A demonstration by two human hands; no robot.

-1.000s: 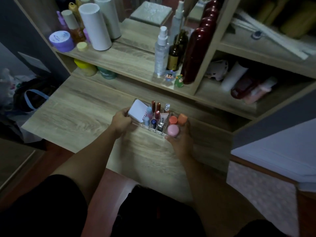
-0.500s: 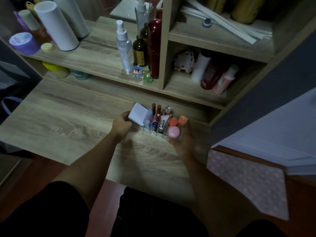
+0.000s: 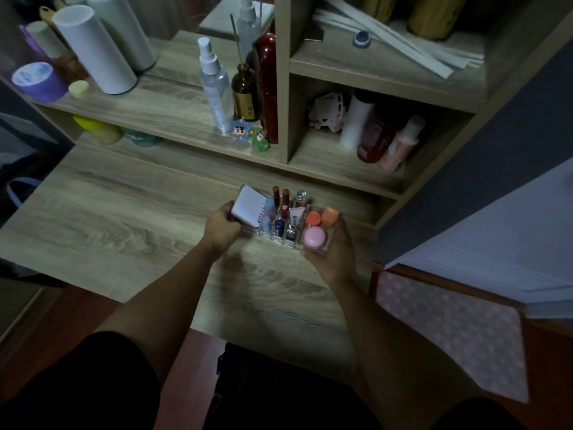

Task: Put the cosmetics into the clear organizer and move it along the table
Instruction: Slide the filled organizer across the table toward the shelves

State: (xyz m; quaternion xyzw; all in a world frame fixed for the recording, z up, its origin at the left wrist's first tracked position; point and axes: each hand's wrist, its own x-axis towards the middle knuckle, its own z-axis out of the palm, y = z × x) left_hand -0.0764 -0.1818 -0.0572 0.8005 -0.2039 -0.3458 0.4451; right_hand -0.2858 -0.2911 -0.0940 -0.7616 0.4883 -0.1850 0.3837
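Observation:
The clear organizer (image 3: 286, 242) sits low over the wooden table (image 3: 124, 218), near its right end. It holds a white compact (image 3: 248, 206) at the left, several lipsticks and small bottles in the middle slots, and a pink round pot (image 3: 313, 237), a red-orange pot (image 3: 312, 218) and an orange cap (image 3: 330, 215) at the right. My left hand (image 3: 221, 228) grips the organizer's left end by the compact. My right hand (image 3: 336, 252) is wrapped around its right end, under the pots. Whether the organizer touches the table I cannot tell.
A shelf unit stands behind the table, with a spray bottle (image 3: 214, 85), a brown diffuser bottle (image 3: 245, 94), a tall dark red bottle (image 3: 268, 85), white cylinders (image 3: 96, 48), a purple tub (image 3: 37, 80) and two small figurines (image 3: 251, 138). Bottles fill the right cubby (image 3: 381, 138). A pink dotted surface (image 3: 449, 330) lies right.
The organizer, held by both hands, has shifted right along the table toward its right end. The view has turned right with it.

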